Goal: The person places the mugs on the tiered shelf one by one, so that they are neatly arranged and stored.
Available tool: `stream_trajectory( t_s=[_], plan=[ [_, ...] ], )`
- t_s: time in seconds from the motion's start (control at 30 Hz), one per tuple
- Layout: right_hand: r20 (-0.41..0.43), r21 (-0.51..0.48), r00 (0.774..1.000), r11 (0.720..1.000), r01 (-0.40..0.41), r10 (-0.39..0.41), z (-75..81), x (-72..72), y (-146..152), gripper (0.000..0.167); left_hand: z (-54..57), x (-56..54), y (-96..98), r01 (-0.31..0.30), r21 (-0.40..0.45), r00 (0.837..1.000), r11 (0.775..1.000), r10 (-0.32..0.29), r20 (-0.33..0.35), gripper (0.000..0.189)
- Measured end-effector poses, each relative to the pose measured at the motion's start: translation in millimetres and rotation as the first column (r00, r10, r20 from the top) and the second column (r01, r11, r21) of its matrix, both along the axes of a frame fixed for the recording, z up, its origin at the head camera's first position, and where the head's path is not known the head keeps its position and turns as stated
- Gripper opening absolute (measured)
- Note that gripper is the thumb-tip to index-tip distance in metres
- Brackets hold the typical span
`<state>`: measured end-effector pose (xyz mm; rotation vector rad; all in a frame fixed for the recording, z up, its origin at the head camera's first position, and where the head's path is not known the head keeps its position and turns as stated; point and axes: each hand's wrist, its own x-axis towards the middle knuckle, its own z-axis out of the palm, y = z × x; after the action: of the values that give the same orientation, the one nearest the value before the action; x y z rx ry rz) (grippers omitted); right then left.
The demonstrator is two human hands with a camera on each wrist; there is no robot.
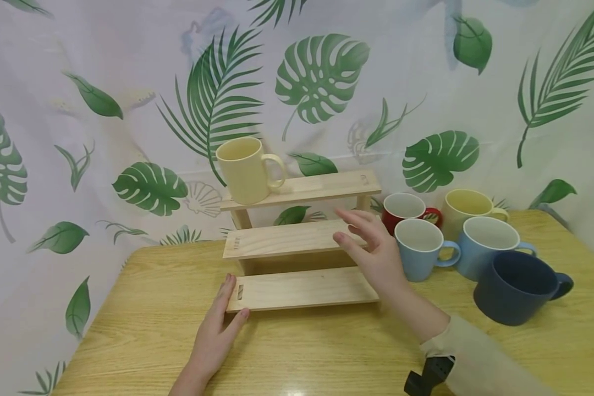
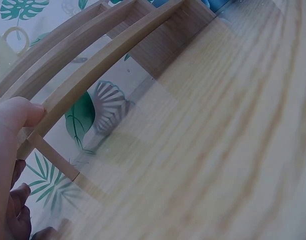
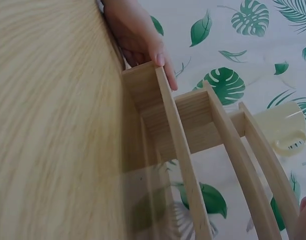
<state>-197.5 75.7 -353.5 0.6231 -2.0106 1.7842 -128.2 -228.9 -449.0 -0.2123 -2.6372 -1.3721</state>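
A three-tier wooden shelf stand (image 1: 307, 290) stands on the table. My left hand (image 1: 215, 335) grips the left end of its lowest tier, thumb at the front edge and fingers along the side. In the left wrist view the thumb (image 2: 30, 111) lies against the front board. My right hand (image 1: 373, 250) is over the stand's right end with fingers extended and nothing held; whether it touches the wood I cannot tell. A yellow mug (image 1: 245, 173) sits upright on the left of the top tier, handle to the right.
Right of the stand several mugs stand upright: a red one (image 1: 390, 214), a second yellow one (image 1: 455, 217), a small light blue one (image 1: 416, 258), a larger light blue one (image 1: 480, 253) and a dark blue one (image 1: 510, 291). A leaf-patterned cloth (image 1: 143, 66) hangs behind the table (image 1: 143, 308).
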Motion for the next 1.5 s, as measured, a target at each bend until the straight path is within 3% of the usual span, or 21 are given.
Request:
stream_trajectory(
  t_s=[0.17, 0.3, 0.53, 0.7, 0.8, 0.93, 1.17, 1.33, 1.5],
  plan=[
    [-0.049, 0.021, 0.999, 1.0, 0.005, -0.004, -5.0, 9.9, 15, 0.042, -0.4, -0.2, -0.3, -0.005, -0.004, 1.0, 1.0, 0.005, -0.01, 0.071],
    [-0.029, 0.053, 1.0, 0.999, 0.01, -0.008, -8.9, 19.5, 28, 0.043, -1.7, -1.4, -0.6, -0.005, -0.009, 1.0, 1.0, 0.005, -0.019, 0.071],
    [-0.001, 0.204, 0.997, 0.976, 0.08, -0.081, -16.4, 31.6, 53, 0.046, -1.9, -1.2, -0.3, -0.009, -0.016, 1.0, 1.0, 0.009, -0.008, 0.071],
    [-0.056, 0.224, 0.988, 0.963, 0.153, -0.144, -21.3, 34.8, 69, 0.047, -1.1, -0.7, -0.1, -0.003, -0.005, 1.0, 1.0, 0.003, -0.002, 0.071],
    [-0.109, 0.251, 0.974, 0.942, 0.222, -0.2, -23.8, 35.2, 77, 0.049, -0.8, -0.5, -0.2, -0.004, -0.001, 1.0, 1.0, 0.004, 0.002, 0.072],
    [-0.195, 0.309, 0.94, 0.893, 0.329, -0.279, -27.8, 33.1, 88, 0.055, -0.8, -0.4, -0.4, -0.003, 0.0, 1.0, 1.0, 0.003, 0.002, 0.072],
    [-0.291, 0.361, 0.902, 0.836, 0.412, -0.319, -34.1, 25.9, 102, 0.062, -1.3, 0.3, -0.1, -0.01, -0.007, 1.0, 1.0, 0.01, 0.01, 0.072],
    [-0.246, 0.403, 0.902, 0.809, 0.427, -0.354, -36.0, 23.1, 109, 0.062, -1.1, 0.8, 0.0, -0.017, -0.013, 1.0, 1.0, 0.017, 0.02, 0.072],
    [-0.142, 0.443, 0.924, 0.811, 0.381, -0.356, -37.8, 19.5, 117, 0.065, -1.4, 0.0, -0.1, -0.013, -0.014, 1.0, 1.0, 0.013, 0.017, 0.072]
  ],
)
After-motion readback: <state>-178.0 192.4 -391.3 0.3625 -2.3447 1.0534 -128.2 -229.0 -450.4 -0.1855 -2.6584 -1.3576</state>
